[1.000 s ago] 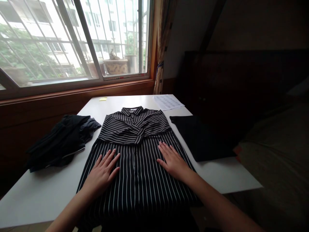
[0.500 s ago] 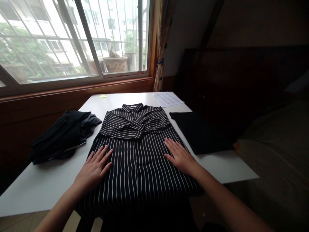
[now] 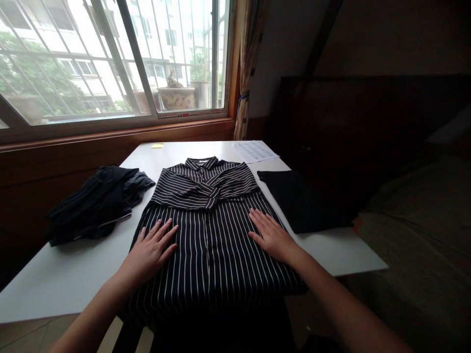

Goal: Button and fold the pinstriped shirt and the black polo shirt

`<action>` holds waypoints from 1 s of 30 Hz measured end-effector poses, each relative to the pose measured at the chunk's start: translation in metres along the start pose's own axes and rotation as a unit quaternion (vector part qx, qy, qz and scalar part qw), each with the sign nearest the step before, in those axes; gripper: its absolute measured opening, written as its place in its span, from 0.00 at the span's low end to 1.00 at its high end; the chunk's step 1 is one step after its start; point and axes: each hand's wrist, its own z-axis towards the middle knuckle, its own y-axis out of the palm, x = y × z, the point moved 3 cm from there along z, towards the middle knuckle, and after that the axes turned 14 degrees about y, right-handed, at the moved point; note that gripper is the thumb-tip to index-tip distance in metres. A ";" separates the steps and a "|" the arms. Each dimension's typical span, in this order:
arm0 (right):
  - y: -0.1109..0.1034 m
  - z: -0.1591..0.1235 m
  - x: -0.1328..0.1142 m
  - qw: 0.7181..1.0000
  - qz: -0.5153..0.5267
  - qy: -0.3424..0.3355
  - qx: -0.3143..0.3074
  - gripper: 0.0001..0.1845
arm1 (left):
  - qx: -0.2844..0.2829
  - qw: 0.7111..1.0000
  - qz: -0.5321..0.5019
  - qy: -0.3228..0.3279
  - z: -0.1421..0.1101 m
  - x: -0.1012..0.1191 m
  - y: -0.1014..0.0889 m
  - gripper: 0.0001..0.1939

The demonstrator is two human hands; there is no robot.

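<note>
A black shirt with white stripes (image 3: 209, 235) lies front up, its collar at the far end and both sleeves crossed over the chest. Its lower end hangs over the near edge of the table. My left hand (image 3: 152, 247) rests flat on the left side of the shirt body, fingers spread. On the right side of the body, my right hand (image 3: 270, 233) lies palm down with its fingers stretched out. Neither hand grips the cloth.
The white table (image 3: 84, 279) also bears a rumpled pile of dark clothes (image 3: 95, 203) at left and a folded black garment (image 3: 305, 201) at right. Printed paper sheets (image 3: 255, 151) and a yellow sticky note (image 3: 157, 145) lie at the far end, near the window (image 3: 147, 59).
My left hand has slid slightly inward, to the right, across the shirt. My right hand stays almost where it was, and the shirt keeps its layout.
</note>
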 end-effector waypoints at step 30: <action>-0.006 -0.003 -0.023 0.998 0.029 -0.036 -0.042 0.36 | 0.020 1.000 0.001 -0.006 0.008 -0.010 0.011 0.30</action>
